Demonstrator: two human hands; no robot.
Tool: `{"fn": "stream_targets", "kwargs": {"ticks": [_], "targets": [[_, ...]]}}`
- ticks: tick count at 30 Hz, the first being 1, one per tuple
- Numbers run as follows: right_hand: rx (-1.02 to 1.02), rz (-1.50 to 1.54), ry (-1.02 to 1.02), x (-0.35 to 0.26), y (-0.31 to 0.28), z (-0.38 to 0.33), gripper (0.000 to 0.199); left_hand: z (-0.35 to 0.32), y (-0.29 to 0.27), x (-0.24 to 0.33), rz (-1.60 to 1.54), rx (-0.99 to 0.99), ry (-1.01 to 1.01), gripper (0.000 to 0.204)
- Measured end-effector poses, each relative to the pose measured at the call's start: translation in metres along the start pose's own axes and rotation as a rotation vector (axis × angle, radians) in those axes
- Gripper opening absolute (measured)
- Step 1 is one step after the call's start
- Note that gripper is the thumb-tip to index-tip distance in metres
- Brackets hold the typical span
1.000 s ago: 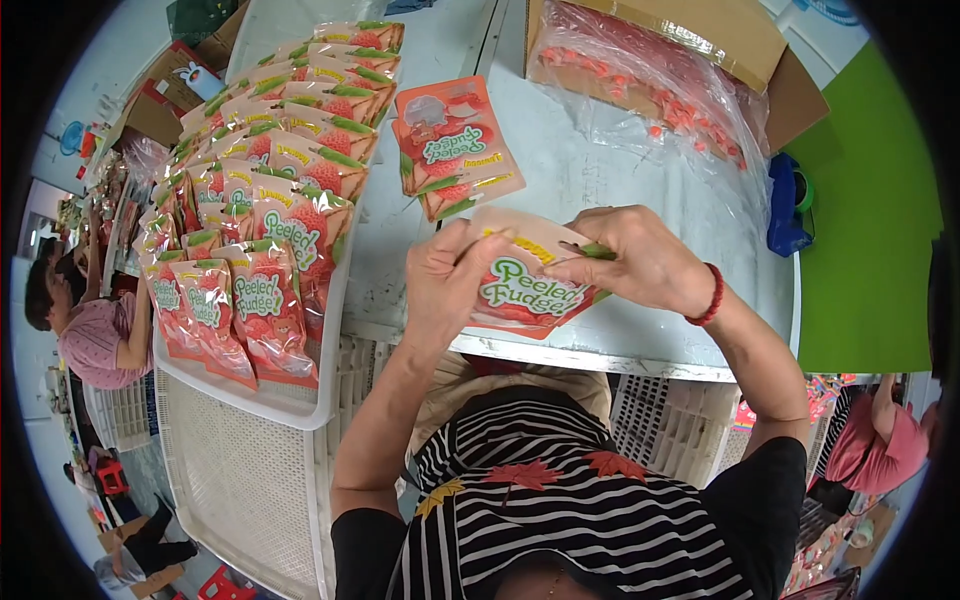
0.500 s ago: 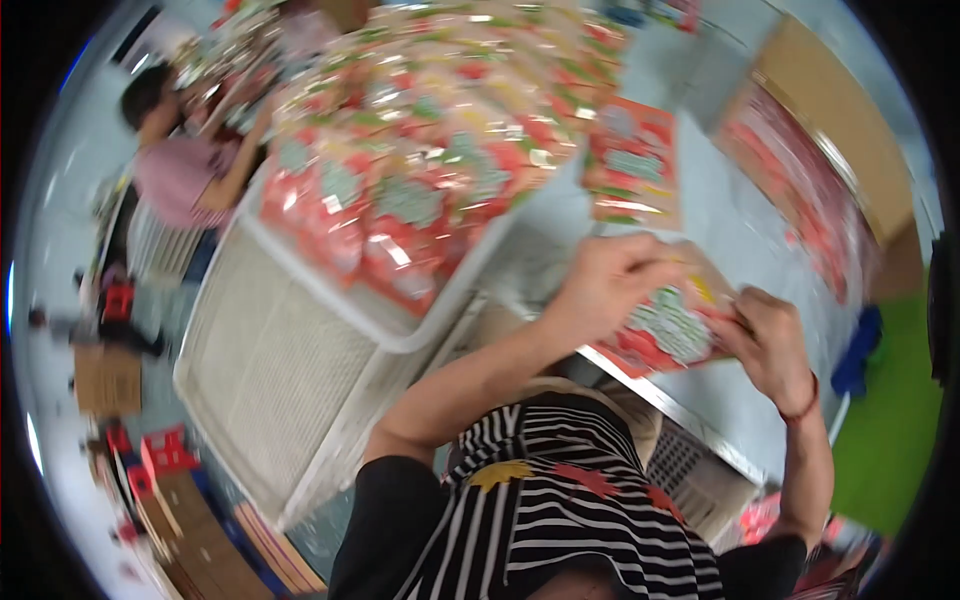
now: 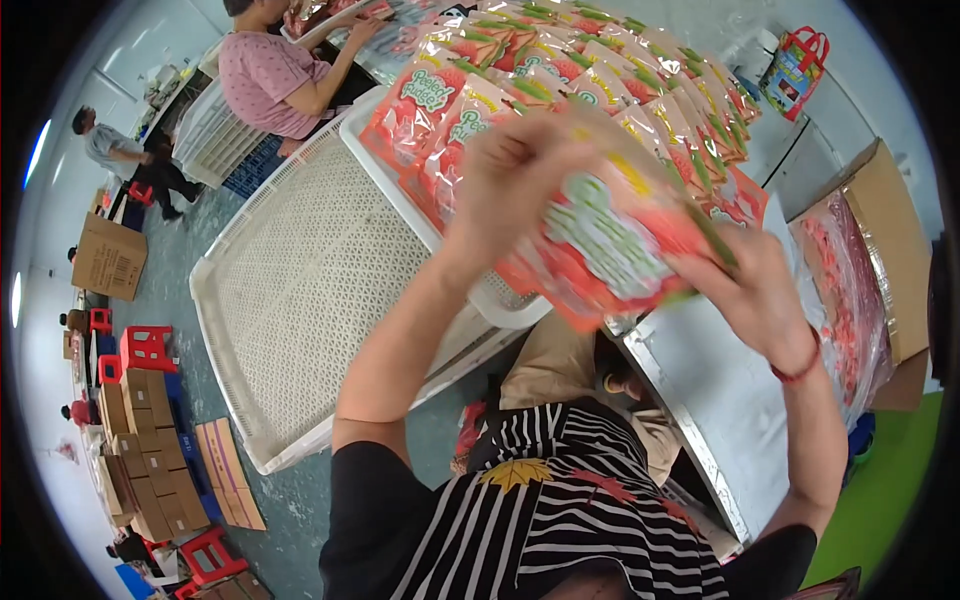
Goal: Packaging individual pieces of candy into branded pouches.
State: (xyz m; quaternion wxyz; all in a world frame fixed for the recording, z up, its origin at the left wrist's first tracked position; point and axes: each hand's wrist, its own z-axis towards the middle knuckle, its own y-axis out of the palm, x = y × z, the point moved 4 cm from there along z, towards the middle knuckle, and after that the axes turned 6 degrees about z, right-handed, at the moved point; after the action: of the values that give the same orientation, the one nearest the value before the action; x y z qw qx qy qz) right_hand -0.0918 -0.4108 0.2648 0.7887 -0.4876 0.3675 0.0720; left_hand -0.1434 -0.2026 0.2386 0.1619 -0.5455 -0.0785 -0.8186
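A printed snack pouch (image 3: 610, 240), red and tan with a pale green lettered patch, is held up tilted in front of me. My right hand (image 3: 755, 295), with a red band at its wrist, grips the pouch's right edge, thumb on the front. At the upper left of the pouch, my left hand (image 3: 505, 190) is curled closed against it; motion smears its fingertips. Just behind the held pouch, many similar pouches stand packed in rows in a white plastic tray (image 3: 365, 140).
A white mesh tray (image 3: 310, 260) lies to my left. On the right, a metal-edged table (image 3: 690, 370) bears an open carton (image 3: 890, 260) lined with clear plastic holding red packets. A co-worker in pink (image 3: 265, 85) sits at far left. Stacked cartons (image 3: 155, 460) and red stools stand on the floor.
Both hands have brought the pouch up and left, from above the table to in front of the packed tray. My view has swung right. The single pouch that lay on the table is largely hidden.
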Motion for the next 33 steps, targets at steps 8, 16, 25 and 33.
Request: {"fn": "stream_targets", "kwargs": {"ticks": [8,16,25,33], "targets": [[0.009,-0.099,0.041,0.009,0.102,0.075,0.03,-0.011,-0.081,-0.094,-0.02,0.286,-0.066,0.013],[-0.183,0.259,0.263,0.032,0.099,0.083,0.032,-0.005,-0.071,-0.124,0.042,0.311,-0.215,0.024],[0.201,0.116,0.209,0.064,0.097,0.048,0.041,-0.004,-0.064,-0.14,0.323,0.341,-0.131,0.017],[0.317,0.167,0.3,0.128,0.102,-0.101,0.026,-0.019,0.106,-0.06,0.774,-0.092,0.335,0.019]]}}
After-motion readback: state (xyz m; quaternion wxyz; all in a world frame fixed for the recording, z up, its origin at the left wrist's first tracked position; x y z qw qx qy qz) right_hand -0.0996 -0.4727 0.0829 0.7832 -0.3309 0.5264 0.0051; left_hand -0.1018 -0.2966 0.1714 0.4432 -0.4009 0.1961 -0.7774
